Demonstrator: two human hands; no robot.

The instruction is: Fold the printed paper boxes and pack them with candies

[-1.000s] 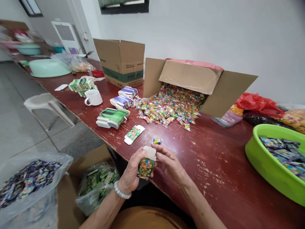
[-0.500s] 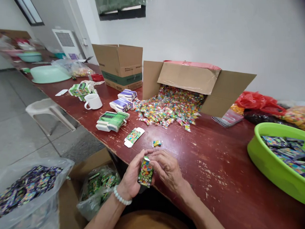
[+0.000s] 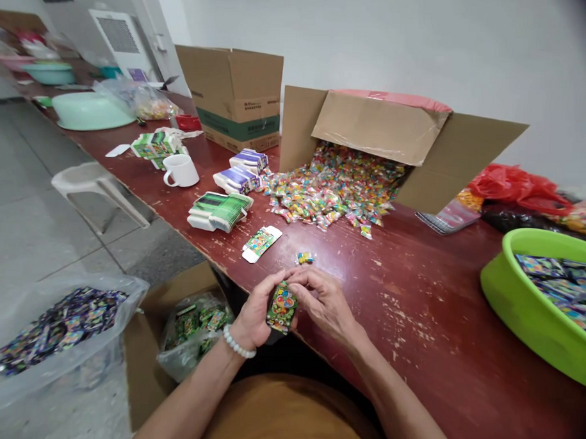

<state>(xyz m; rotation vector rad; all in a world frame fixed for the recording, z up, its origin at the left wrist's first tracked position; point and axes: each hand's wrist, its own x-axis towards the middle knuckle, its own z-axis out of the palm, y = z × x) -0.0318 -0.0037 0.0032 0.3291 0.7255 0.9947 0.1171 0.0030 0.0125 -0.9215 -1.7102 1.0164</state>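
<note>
A small green candy box [image 3: 282, 309] with a colourful print stands upright between my hands at the table's near edge. My left hand [image 3: 257, 311], with a beaded bracelet at the wrist, is closed round it from the left. The fingers of my right hand [image 3: 323, 300] bend over the box's top right corner and touch it. The white flap seen earlier at the top is out of sight. Just beyond my fingers lies a wrapped candy [image 3: 305, 258]. A flattened box [image 3: 262, 244] with white flaps rests left of that candy.
Wrapped candies [image 3: 332, 189] spill from a tipped carton [image 3: 373, 126]. Stacks of green box blanks [image 3: 220, 210] and a white mug [image 3: 180, 171] stand to the left. A lime-green tub [image 3: 515, 304] of dark packets is at right. Below left are a plastic bag [image 3: 63, 327] and an open carton [image 3: 146, 361].
The white flap at the top of the candy box has folded down under my right fingers. My view has tilted lower, so the table sits higher in the picture.
</note>
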